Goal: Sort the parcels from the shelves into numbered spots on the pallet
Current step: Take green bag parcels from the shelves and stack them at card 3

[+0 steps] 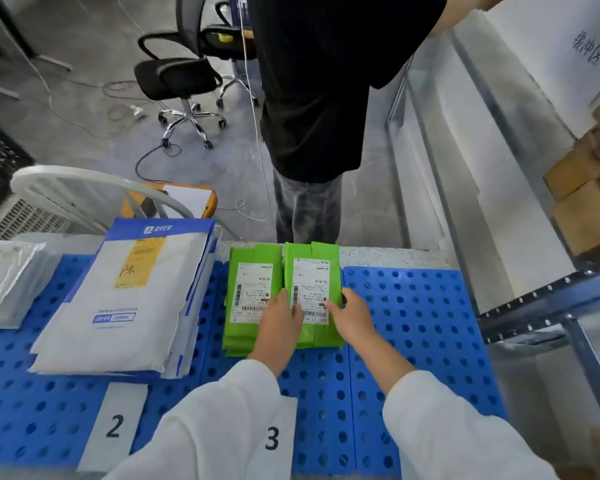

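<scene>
A green parcel (311, 268) with a white label lies on the blue perforated pallet (423, 320), above the paper tag marked 3 (272, 438). My left hand (279, 323) and my right hand (352, 315) hold its near end, thumbs on the label. Beside it on the left lies a stack of green parcels (246, 289). Left of that, above the tag marked 2 (115, 426), is a stack of white-and-blue envelopes (129, 306). Clear plastic bags (7, 282) lie at the far left.
A person in a black shirt (319, 98) stands just beyond the pallet. A metal shelf rack (551, 299) with cardboard boxes (589, 202) is on the right. Office chairs (184, 77) and cables are on the floor behind. A white chair back (94, 181) stands at the left.
</scene>
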### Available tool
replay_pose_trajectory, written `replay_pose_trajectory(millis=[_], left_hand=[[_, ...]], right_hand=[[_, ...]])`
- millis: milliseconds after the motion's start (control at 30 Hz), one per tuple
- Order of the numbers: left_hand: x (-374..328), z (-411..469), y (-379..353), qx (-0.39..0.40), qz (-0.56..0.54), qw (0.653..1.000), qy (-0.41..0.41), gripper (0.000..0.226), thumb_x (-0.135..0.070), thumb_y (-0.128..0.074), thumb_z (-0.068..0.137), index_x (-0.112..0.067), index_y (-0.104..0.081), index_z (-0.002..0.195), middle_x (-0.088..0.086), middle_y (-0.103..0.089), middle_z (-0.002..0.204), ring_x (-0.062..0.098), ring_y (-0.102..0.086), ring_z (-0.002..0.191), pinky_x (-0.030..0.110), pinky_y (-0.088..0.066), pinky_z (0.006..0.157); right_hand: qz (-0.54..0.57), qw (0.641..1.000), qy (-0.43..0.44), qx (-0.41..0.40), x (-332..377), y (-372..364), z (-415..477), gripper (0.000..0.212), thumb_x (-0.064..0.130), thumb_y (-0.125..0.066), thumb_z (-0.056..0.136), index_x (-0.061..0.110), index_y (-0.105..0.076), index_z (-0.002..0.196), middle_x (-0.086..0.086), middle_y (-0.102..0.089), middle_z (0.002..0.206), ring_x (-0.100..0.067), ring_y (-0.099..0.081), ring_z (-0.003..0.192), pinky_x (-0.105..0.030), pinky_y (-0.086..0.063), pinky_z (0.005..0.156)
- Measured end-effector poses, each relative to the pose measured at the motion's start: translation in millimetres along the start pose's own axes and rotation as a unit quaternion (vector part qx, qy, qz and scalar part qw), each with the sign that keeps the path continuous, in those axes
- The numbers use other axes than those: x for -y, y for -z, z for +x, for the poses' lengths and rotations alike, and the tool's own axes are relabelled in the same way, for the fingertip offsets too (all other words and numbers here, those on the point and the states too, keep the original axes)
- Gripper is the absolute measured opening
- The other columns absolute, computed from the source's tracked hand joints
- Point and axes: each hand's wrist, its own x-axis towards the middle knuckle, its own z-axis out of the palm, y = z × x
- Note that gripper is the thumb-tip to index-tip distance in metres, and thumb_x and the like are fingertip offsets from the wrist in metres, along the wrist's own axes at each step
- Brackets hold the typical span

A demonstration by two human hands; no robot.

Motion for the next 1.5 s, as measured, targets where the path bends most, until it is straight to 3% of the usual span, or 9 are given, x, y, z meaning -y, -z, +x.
replay_pose_trajectory(millis=[100, 233, 400, 467, 600, 733, 900, 1267, 1500], left_hand=[[-7, -2, 0, 0.019, 0.027, 0.999, -0.007, 0.047, -0.018, -0.043, 0.1, -0.003, -0.032, 0.144, 0.011, -0.049, 0.133, 0.018, -0.053, 0.108, 0.015, -0.041, 0.08], [-13, -4, -4, 0.026, 0.042, 0.998, -0.031, 0.061, -0.01, -0.045, 0.098, -0.004, -0.015, 0.151, 0.012, -0.028, 0.152, 0.025, -0.042, 0.132, 0.03, -0.042, 0.104], [-11, -7, 0, 0.011, 0.058, 0.996, -0.061, 0.055, -0.009, -0.046, 0.097, -0.005, -0.024, 0.148, 0.008, -0.036, 0.147, 0.018, -0.046, 0.125, 0.016, -0.037, 0.091], [-15, -6, 12, -0.004, 0.069, 0.994, -0.087, 0.047, -0.011, -0.046, 0.097, -0.007, -0.034, 0.142, 0.005, -0.042, 0.141, 0.018, -0.048, 0.121, 0.018, -0.036, 0.088], [-29, 6, 40, -0.007, 0.15, 0.976, -0.159, 0.045, -0.016, -0.044, 0.097, -0.007, -0.04, 0.141, 0.005, -0.041, 0.146, 0.019, -0.039, 0.133, 0.03, -0.034, 0.107], [-48, 8, 71, 0.0, 0.231, 0.942, -0.245, 0.046, -0.016, -0.042, 0.097, -0.005, -0.04, 0.142, 0.007, -0.033, 0.153, 0.018, -0.03, 0.14, 0.026, -0.022, 0.114], [-65, -6, 113, 0.005, 0.273, 0.899, -0.343, 0.05, -0.019, -0.044, 0.096, -0.006, -0.038, 0.144, 0.007, -0.033, 0.152, 0.019, -0.029, 0.141, 0.027, -0.019, 0.115], [-74, -83, 154, 0.073, 0.303, 0.784, -0.536, 0.046, -0.032, -0.046, 0.097, -0.009, -0.043, 0.137, 0.006, -0.047, 0.139, 0.022, -0.044, 0.128, 0.031, -0.035, 0.105], [-68, -177, 127, 0.141, 0.291, 0.691, -0.647, 0.061, -0.038, -0.043, 0.1, -0.009, -0.024, 0.15, 0.005, -0.03, 0.154, 0.019, -0.029, 0.141, 0.028, -0.023, 0.115]], right_hand=[[0.004, 1.0, -0.001, -0.004, 1, 1, 6, 0.047, 0.029, -0.057, 0.094, 0.009, -0.047, 0.136, -0.005, -0.057, 0.129, -0.022, -0.056, 0.115, -0.036, -0.049, 0.093], [0.001, 1.0, 0.003, 0.004, -3, -1, 14, 0.046, 0.027, -0.06, 0.093, 0.01, -0.047, 0.134, -0.006, -0.056, 0.129, -0.022, -0.056, 0.113, -0.036, -0.049, 0.094], [-0.002, 1.0, 0.009, -0.017, -1, 13, 15, 0.054, 0.026, -0.056, 0.094, 0.011, -0.037, 0.142, -0.008, -0.039, 0.143, -0.022, -0.051, 0.119, -0.029, -0.043, 0.088], [-0.023, 0.999, 0.032, -0.019, 3, 24, 12, 0.058, 0.027, -0.054, 0.096, 0.011, -0.031, 0.146, -0.008, -0.034, 0.147, -0.022, -0.044, 0.128, -0.032, -0.041, 0.096], [-0.117, 0.986, 0.111, -0.038, 21, 48, -3, 0.058, 0.03, -0.053, 0.096, 0.012, -0.029, 0.146, -0.008, -0.037, 0.143, -0.024, -0.041, 0.129, -0.036, -0.04, 0.099], [-0.217, 0.959, 0.181, -0.02, 43, 71, -33, 0.058, 0.032, -0.055, 0.095, 0.011, -0.032, 0.144, -0.007, -0.039, 0.141, -0.024, -0.038, 0.13, -0.037, -0.039, 0.103], [-0.178, 0.967, 0.182, -0.03, 66, 93, -81, 0.053, 0.025, -0.055, 0.096, 0.011, -0.036, 0.144, -0.006, -0.039, 0.146, -0.021, -0.04, 0.133, -0.029, -0.033, 0.105], [-0.199, 0.961, 0.087, -0.169, 60, 86, -238, 0.061, 0.036, -0.054, 0.096, 0.013, -0.029, 0.147, -0.005, -0.033, 0.15, -0.023, -0.046, 0.127, -0.036, -0.039, 0.105], [-0.2, 0.95, -0.028, -0.237, 6, 75, -362, 0.059, 0.039, -0.052, 0.096, 0.012, -0.031, 0.144, -0.008, -0.035, 0.145, -0.024, -0.045, 0.126, -0.036, -0.042, 0.101]])
